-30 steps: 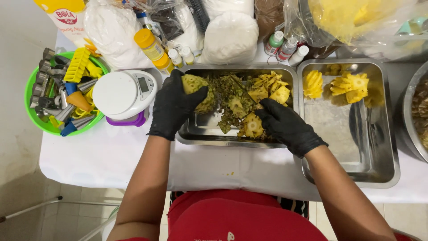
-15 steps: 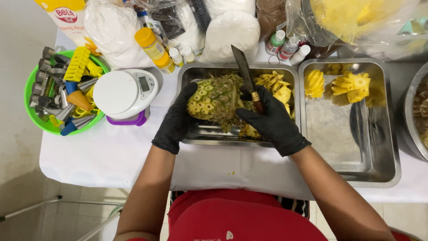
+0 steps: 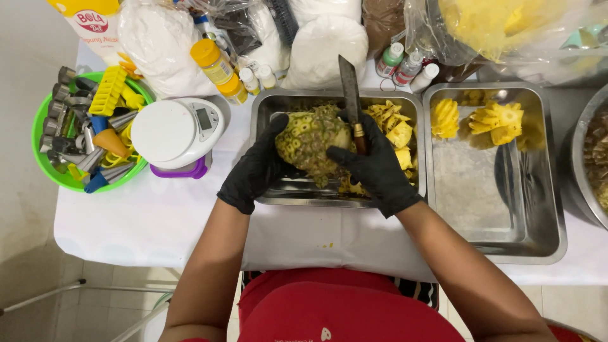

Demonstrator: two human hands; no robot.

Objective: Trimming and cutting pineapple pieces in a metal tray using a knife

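Left hand (image 3: 254,170) gripped the pineapple (image 3: 310,139) over the near-left steel tray (image 3: 272,107). Right hand (image 3: 377,166) clamped a knife (image 3: 350,95), blade pointing far.

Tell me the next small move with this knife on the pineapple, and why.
Probably draw the knife down along the pineapple to slice off a strip of skin. The right hand holds the blade upright against the fruit, which is mostly unpeeled, while the left hand steadies it over the tray.
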